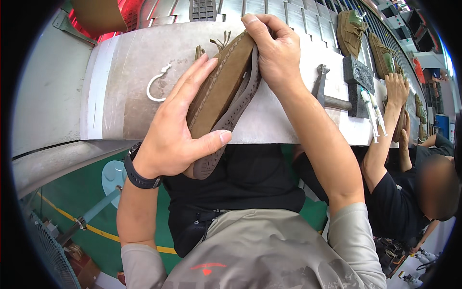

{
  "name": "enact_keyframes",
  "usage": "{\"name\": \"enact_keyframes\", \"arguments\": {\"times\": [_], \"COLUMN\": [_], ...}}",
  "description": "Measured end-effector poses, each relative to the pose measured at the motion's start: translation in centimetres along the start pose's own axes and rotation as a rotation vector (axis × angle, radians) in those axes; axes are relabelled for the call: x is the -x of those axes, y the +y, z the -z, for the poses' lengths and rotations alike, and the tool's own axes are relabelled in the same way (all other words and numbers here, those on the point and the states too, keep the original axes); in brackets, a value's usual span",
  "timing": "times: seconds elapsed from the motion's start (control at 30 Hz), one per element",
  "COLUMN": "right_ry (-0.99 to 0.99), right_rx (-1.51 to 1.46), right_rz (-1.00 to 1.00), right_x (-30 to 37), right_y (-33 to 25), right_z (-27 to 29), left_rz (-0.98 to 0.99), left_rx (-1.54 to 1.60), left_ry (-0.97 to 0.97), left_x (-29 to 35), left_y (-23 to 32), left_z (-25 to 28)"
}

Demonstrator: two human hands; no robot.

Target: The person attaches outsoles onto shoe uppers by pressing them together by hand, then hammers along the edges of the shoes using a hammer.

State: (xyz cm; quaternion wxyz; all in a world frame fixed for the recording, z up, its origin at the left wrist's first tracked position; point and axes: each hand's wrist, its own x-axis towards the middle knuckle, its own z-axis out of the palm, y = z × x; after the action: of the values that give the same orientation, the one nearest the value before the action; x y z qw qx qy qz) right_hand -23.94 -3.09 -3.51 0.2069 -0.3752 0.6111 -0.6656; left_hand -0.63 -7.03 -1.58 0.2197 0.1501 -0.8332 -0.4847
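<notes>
A brown suede shoe [211, 98] with stitching along its edge is tilted on its side between my hands. Its grey-brown rubber sole [208, 164] meets the upper at the end by my right hand, and a gap runs between them along the middle. My left hand [175, 123], with a black wristband, lies along the upper, its thumb reaching over to the sole. At the far end, my right hand [279, 53] pinches sole and upper together. Laces stick out beyond the upper. A white curved hook [156, 86] lies on the worktop left of the shoe.
On the worktop [110, 91] to the right are a hammer [332, 98], dark blocks [358, 72] and white syringe-like tubes [373, 115]. Behind it runs a slatted conveyor [308, 21] carrying a loose sole [202, 9] and brown shoes [351, 31]. A co-worker [392, 202] handles a shoe at right.
</notes>
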Motion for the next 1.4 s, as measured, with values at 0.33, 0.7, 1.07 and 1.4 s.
{"name": "enact_keyframes", "arguments": {"times": [0.33, 0.7, 1.07, 1.4], "right_ry": [-0.1, -0.117, -0.112, -0.221], "right_rx": [0.25, 0.262, 0.371, 0.382], "right_rz": [0.098, 0.12, 0.294, 0.362], "right_x": [0.3, 2.5, 1.3, 2.6], "right_y": [-1.6, -1.6, -0.5, -0.7], "right_z": [0.3, 0.4, 0.4, 1.2], "left_rz": [0.015, 0.036, 0.048, 0.024], "left_rx": [0.02, 0.006, 0.057, 0.002], "left_ry": [0.025, 0.018, 0.055, 0.073], "left_x": [0.1, 0.3, 0.0, 0.2], "left_y": [-0.4, -0.4, -0.4, -0.5], "left_z": [0.2, 0.0, -0.3, -0.4]}}
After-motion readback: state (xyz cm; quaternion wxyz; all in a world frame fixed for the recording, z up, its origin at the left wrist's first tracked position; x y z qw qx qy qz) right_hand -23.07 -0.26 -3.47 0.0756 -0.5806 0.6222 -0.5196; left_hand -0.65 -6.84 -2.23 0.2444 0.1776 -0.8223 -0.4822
